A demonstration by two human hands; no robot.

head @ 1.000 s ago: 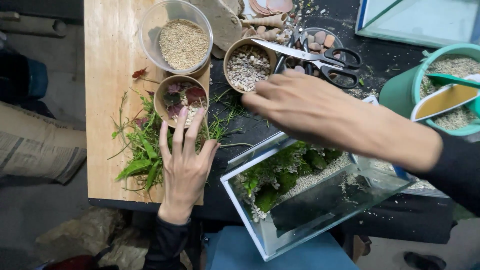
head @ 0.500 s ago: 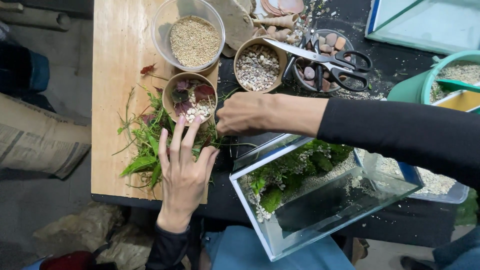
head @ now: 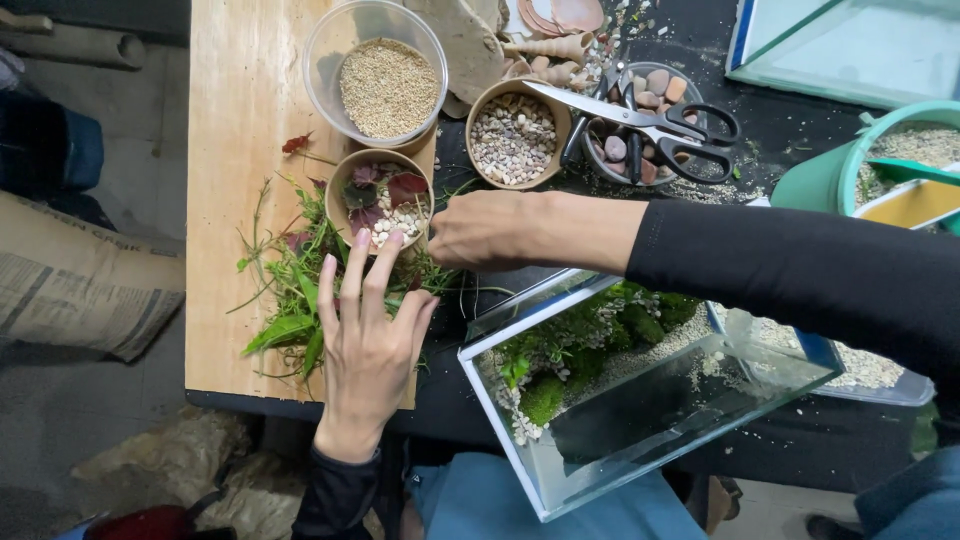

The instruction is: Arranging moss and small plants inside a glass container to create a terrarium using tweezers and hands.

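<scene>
Wooden board (head: 240,120) and dark bench top carry the work, and at the board's near right corner lies a loose heap of green plant cuttings (head: 300,290), stems and leaves tangled flat on the wood. Over this heap rests the left hand (head: 368,345), palm down, fingers spread and reaching toward the small paper cup of pale pebbles and red leaves (head: 380,200) that stands just beyond the cuttings. Right hand (head: 490,230) comes across from the bench's right side, curled just beside that cup at the board's right edge; whether its fingertips pinch a stem cannot be told, since they are hidden under the knuckles. To pick one stem well, it seems wise to hold the heap lightly with the spread hand and draw from the base, so the thin leaves do not tear. Farther along stand a clear tub of fine grain (head: 385,85), a cup of gravel (head: 512,140), scissors (head: 650,130) across a bowl of stones, and, at the bench's near edge, a tilted glass tank (head: 640,400) with moss and sand.
</scene>
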